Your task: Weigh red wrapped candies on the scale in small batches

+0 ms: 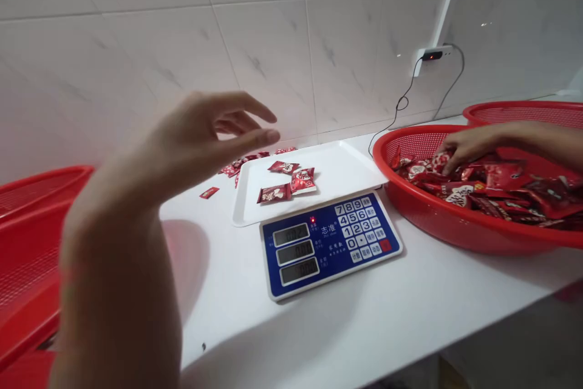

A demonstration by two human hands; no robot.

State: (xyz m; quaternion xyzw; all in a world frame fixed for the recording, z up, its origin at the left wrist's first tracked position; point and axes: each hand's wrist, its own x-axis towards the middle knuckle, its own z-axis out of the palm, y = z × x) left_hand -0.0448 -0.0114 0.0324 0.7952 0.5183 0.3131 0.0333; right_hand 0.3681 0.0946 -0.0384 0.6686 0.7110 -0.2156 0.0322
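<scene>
My left hand (216, 125) is raised to the left of the white tray (348, 176), thumb and fingers apart with nothing between them. Three small red wrapped packets, one of them a red-and-white packet (303, 181), lie on the tray, which sits on a blue-and-white digital scale (330, 243). Inside the red plastic basket (437, 232) on the right, my right hand (471, 147) has its fingers closed on a red-and-white wrapped packet (441, 161). Many other red packets (460, 192) surround that hand.
A second red basket (523, 113) stands behind the right one. More red baskets (27, 267) are at the left edge. Loose red packets (234, 167) lie behind the tray, near the tiled wall. A black cable (397, 111) runs from the wall socket down behind the scale.
</scene>
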